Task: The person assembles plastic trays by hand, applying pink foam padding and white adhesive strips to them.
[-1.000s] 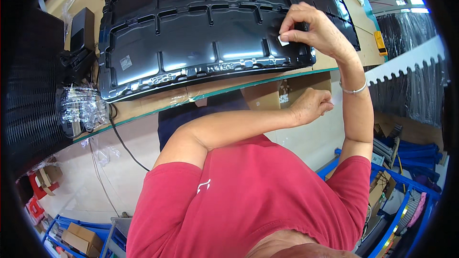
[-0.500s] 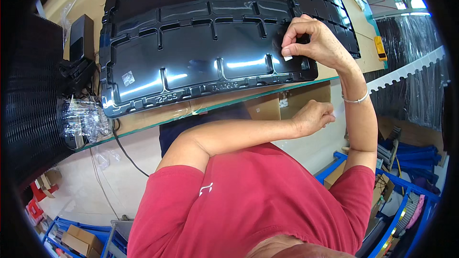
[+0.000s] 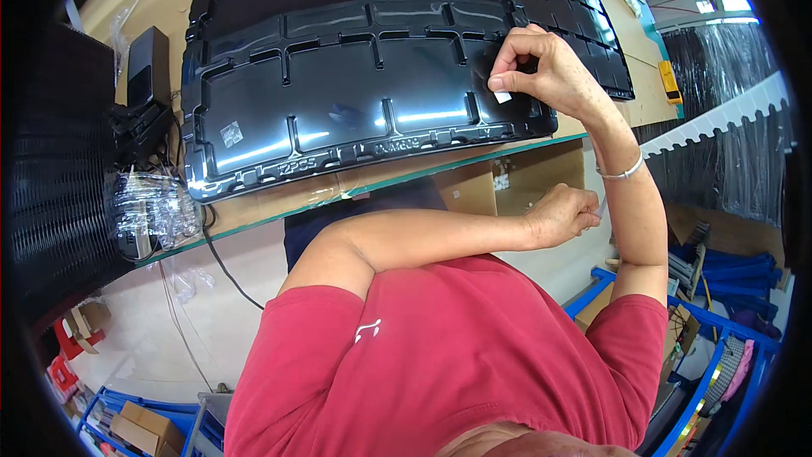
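My right hand, upper right of the frame, pinches a small white sticker in its fingers against the black plastic tray lying on the desk. My left hand, curled into a loose fist, hangs below the desk edge.

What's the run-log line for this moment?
right hand: pinching small white label against black plastic tray | left hand: closed, below table edge, off tray
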Demonstrator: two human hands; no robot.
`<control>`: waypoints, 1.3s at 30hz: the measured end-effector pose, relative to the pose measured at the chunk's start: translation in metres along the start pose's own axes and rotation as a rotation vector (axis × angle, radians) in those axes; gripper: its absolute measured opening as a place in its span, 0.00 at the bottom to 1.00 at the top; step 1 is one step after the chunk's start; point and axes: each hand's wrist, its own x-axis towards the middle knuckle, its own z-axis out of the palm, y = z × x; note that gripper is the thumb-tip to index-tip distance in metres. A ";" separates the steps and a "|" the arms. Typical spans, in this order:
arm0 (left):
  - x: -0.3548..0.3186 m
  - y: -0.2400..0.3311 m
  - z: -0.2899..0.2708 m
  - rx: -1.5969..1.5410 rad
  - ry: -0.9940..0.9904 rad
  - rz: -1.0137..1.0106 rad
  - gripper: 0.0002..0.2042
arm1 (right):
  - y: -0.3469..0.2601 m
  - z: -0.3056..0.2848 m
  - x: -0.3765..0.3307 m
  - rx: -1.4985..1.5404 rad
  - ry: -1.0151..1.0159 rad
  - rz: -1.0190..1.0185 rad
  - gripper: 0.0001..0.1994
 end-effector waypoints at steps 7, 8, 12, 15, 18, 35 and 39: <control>-0.013 -0.003 0.011 0.007 -0.045 -0.027 0.05 | 0.009 0.020 -0.032 -0.101 0.411 -0.321 0.05; -0.014 -0.004 0.012 0.021 -0.039 -0.030 0.05 | 0.009 0.014 -0.035 -0.102 0.419 -0.293 0.05; -0.014 -0.013 0.015 0.074 -0.014 -0.041 0.04 | -0.001 0.013 -0.041 -0.057 0.485 -0.207 0.05; -0.007 -0.016 0.015 0.115 0.010 -0.037 0.04 | -0.005 0.009 -0.044 0.013 0.437 -0.179 0.05; -0.008 -0.016 0.018 0.114 0.032 -0.046 0.04 | 0.010 0.016 -0.035 0.181 0.314 -0.103 0.06; -0.001 -0.026 0.005 0.149 0.100 -0.008 0.07 | 0.019 0.012 -0.024 -0.137 0.220 -0.268 0.06; -0.001 -0.019 0.003 0.134 0.058 -0.050 0.08 | 0.015 0.001 -0.021 -0.102 0.109 -0.214 0.09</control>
